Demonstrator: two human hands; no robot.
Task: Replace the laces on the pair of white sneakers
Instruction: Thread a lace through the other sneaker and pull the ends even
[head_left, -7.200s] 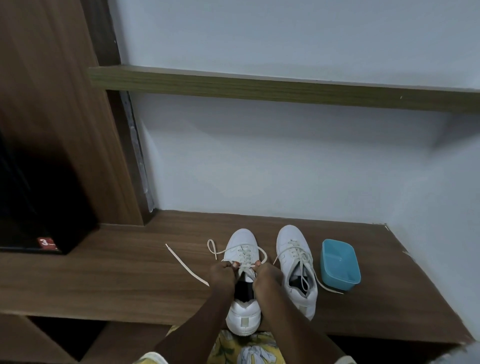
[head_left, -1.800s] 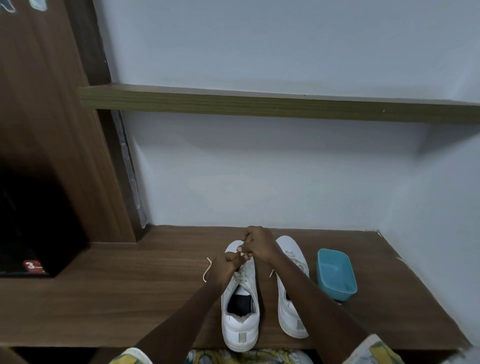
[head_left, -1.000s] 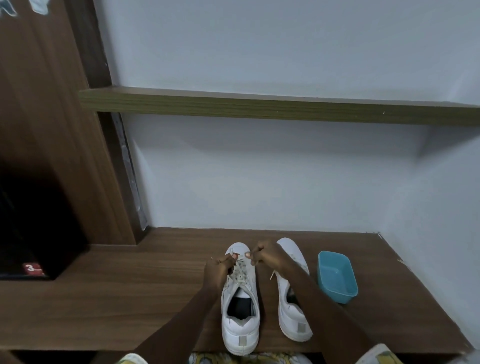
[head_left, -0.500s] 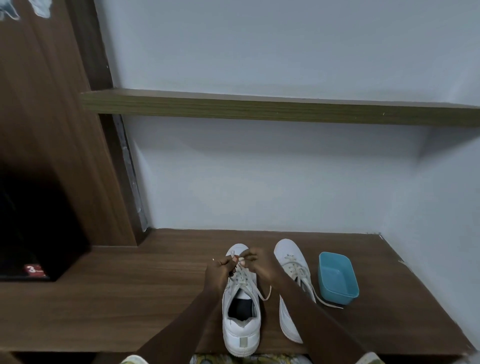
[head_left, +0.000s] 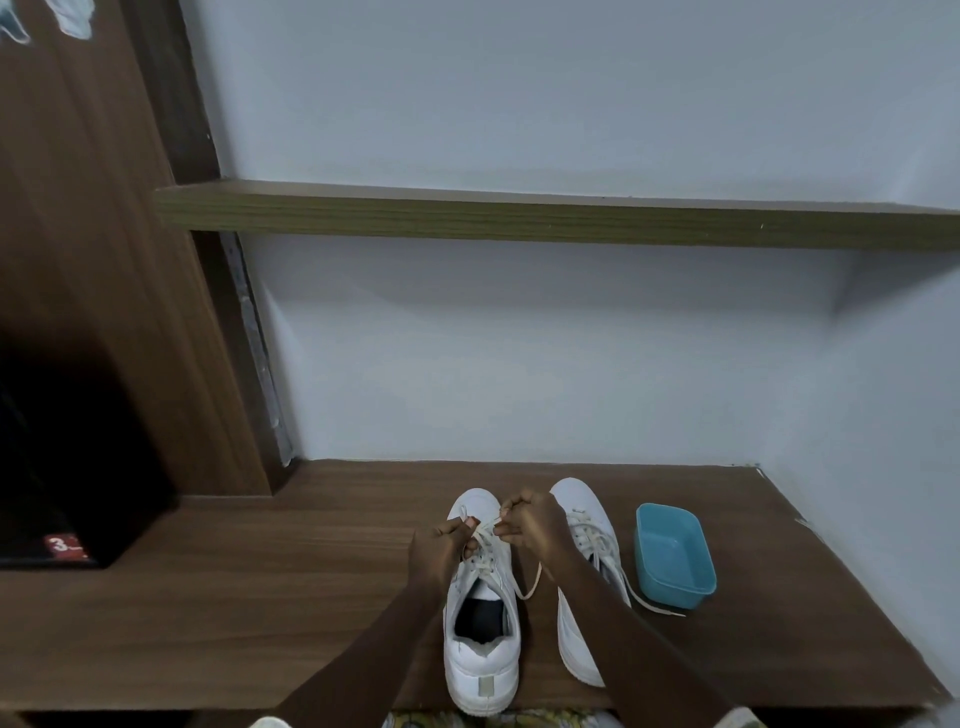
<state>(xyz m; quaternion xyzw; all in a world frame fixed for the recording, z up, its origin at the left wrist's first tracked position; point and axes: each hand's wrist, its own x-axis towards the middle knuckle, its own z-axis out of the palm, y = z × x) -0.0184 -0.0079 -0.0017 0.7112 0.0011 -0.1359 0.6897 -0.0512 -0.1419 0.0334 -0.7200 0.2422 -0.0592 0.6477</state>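
- The first sneaker (head_left: 480, 660) stands directly under both hands, toe toward the wall and heel toward the person.
- Its lace (head_left: 487, 527) is stretched between the two hands above the upper eyelets; one loose end hangs down below the right hand, in the gap between the shoes.
- The left hand (head_left: 441, 548) has its fingers curled and pinches the lace at the left side of the tongue.
- The right hand (head_left: 530, 525) also has its fingers curled and pinches the same lace just beside the left hand's fingertips.
- The second sneaker (head_left: 576, 501) stands just to the right of the right hand; the right forearm covers its middle part.
- Its own lace (head_left: 649, 605) trails out to the right on the surface.
- A blue tub (head_left: 675, 556) stands further right of the right hand, near the second sneaker, and the trailing lace end lies in front of it.
- All of this rests on a brown wooden top (head_left: 260, 597).
- Far to the left of the left hand is a dark cabinet (head_left: 67, 441) with a red label (head_left: 62, 545).
- Behind the hands rises a pale wall (head_left: 519, 364), with a wooden shelf (head_left: 519, 218) high above.
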